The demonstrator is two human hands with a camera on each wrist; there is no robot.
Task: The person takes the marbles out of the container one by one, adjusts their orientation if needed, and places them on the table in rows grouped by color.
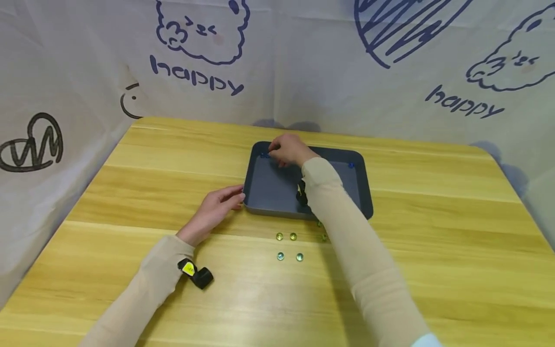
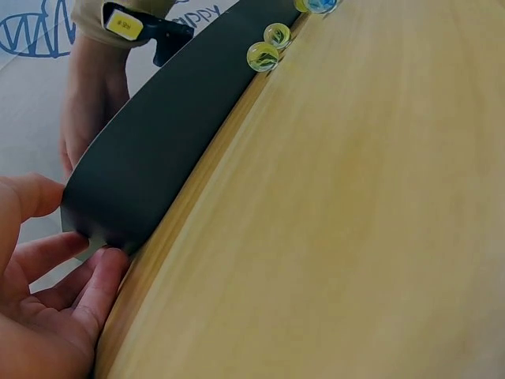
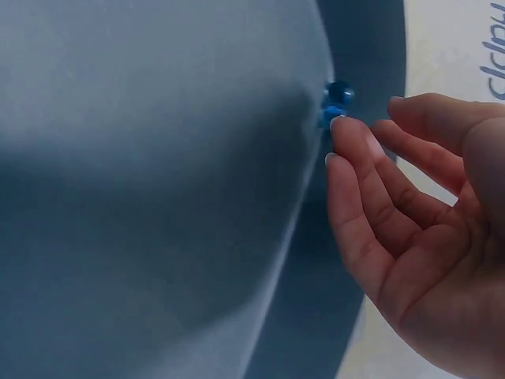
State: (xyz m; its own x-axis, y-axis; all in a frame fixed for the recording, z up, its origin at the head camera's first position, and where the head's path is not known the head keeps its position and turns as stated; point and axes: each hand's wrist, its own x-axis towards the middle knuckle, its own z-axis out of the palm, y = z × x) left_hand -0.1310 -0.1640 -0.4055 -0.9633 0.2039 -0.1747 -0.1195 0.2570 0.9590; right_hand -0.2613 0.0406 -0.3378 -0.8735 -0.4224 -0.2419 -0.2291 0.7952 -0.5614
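Observation:
A dark grey tray (image 1: 277, 193) lies on the wooden table. My left hand (image 1: 212, 212) touches its near left corner from outside, fingers loosely extended in the left wrist view. My right hand (image 1: 289, 150) reaches into the tray's far left corner. There, blue marbles (image 3: 339, 93) sit against the wall, and a fingertip touches one of them; the thumb stands apart. Another blue marble (image 1: 351, 165) lies near the tray's right wall. On the table before the tray are yellow-green marbles (image 1: 279, 236) and two teal marbles (image 1: 300, 257). My right forearm covers part of the tray.
The wooden table (image 1: 433, 231) extends on both sides of the tray. Behind it hangs a white cloth (image 1: 303, 91) with drawings and lettering. A black wrist camera (image 1: 201, 277) is strapped to my left wrist.

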